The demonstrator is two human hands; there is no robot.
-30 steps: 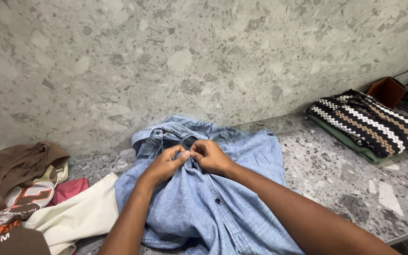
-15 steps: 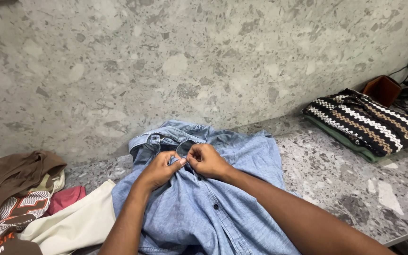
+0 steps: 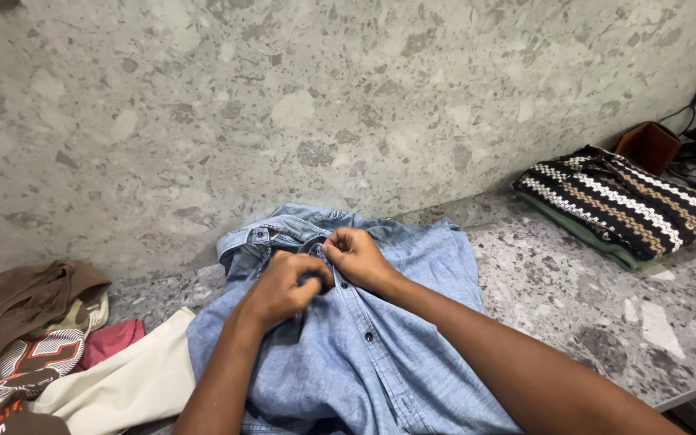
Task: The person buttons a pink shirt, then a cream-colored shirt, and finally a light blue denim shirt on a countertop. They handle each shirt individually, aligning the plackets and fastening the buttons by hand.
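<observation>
Two hands meet at the neck of a blue shirt (image 3: 364,354) that lies front-up on the grey speckled surface (image 3: 606,314). The left hand (image 3: 279,288) and the right hand (image 3: 358,256) touch each other there, fingers curled in and pinched on the placket just below the collar (image 3: 283,234); both are nearly closed on cloth, though whether a button sits between the fingertips I cannot tell.

The shirt's long axis runs from the collar at 12 o'clock down to the hem at 6 o'clock, toward the person, and the button line follows that axis. A dark button (image 3: 368,336) shows on the placket at about 5 o'clock from the right hand, just beside the right forearm. The pinched spot lies at the tips of both hands, at 1 o'clock from the left hand and 8 o'clock from the right hand. The right hand is a little nearer the collar, the left a little lower on the placket.

At 9 o'clock from the shirt lies a loose heap of clothes (image 3: 34,346), brown, white and pink, touching the shirt's edge. At 2 o'clock, well apart, a folded striped knit (image 3: 622,201) rests on a green garment by the wall, with a brown box (image 3: 648,147) and cables behind it.
</observation>
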